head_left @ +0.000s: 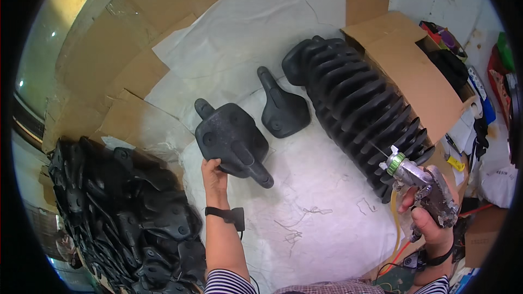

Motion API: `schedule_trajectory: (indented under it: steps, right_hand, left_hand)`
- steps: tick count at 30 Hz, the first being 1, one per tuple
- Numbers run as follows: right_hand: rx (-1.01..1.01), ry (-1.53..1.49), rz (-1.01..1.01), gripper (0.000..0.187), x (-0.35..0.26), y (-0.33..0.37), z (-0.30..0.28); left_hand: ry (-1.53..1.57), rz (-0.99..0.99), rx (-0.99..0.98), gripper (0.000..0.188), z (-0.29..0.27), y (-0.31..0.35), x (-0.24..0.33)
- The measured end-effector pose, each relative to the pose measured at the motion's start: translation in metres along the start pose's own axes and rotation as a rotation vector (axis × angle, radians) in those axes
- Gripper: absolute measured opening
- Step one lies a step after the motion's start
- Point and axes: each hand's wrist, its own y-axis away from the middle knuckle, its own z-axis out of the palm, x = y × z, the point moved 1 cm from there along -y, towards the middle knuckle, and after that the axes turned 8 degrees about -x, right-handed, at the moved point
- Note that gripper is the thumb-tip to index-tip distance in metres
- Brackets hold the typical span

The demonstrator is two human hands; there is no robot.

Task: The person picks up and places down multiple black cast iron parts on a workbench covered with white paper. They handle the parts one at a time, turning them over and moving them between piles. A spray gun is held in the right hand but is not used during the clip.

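Observation:
My left hand (pixel 215 177) grips the near edge of a black moulded piece (pixel 226 136) shaped like a bicycle saddle. Its narrow nose points to the lower right. A second nose sticks out at the far left, so two pieces seem to overlap there; I cannot tell for sure. In my right hand (pixel 433 228) is a metal spray gun (pixel 417 177) with a green ring, its nozzle pointing up and left. Just right of the held piece, a single similar black piece (pixel 286 111) lies on the white sheet. Whether the trigger is pressed cannot be made out.
A long row of nested black pieces (pixel 354 98) runs along the right. Many more lie heaped (pixel 136 212) at the left. Cardboard (pixel 136 11) walls the far side around the white sheet (pixel 310 185). A yellow hose (pixel 396 228) hangs below the gun.

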Motion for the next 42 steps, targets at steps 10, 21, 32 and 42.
schedule_trajectory:
  steps: [10,21,32,42]
  right_hand:
    - [-0.166,0.116,0.363,0.048,0.059,0.015,0.004]
    - [-0.418,0.198,0.301,0.050,0.088,0.032,0.035]
    - [-0.557,0.234,0.024,0.054,0.040,0.091,0.059]
    - [-0.134,0.374,0.249,0.051,-0.028,0.285,-0.042]
  left_hand:
    - [-0.164,-0.194,-0.120,0.034,0.058,-0.107,-0.107]
    - [-0.515,-0.025,-0.062,0.026,0.070,0.006,-0.015]
    - [-1.382,0.996,0.596,0.062,-0.059,0.196,0.468]
    - [-0.387,0.025,0.353,0.030,-0.094,0.249,0.054]
